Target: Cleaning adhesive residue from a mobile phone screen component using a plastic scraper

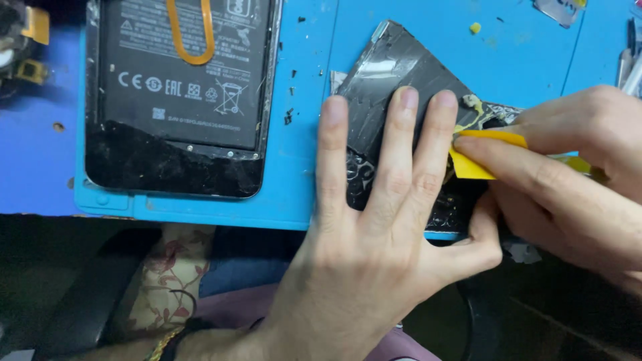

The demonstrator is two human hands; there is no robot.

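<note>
My left hand (374, 234) lies flat with fingers spread on a black, cracked phone panel (394, 67), pressing it onto the blue work mat (301, 187). My right hand (575, 174) comes in from the right and pinches a yellow plastic pry pick (478, 157), whose edge rests on the panel next to my left middle and ring fingers. Yellowish glue residue (472, 101) clings to the panel near the pick. At the left on the mat lies an opened phone body (177, 93) with its black battery exposed and an orange loop on top.
The mat's front edge runs along the table's edge, with a patterned cloth (170, 281) and dark space below. Small black fragments (289, 117) dot the mat between phone and panel. Small parts (30, 47) sit at the far left, metal tools (628, 63) at the far right.
</note>
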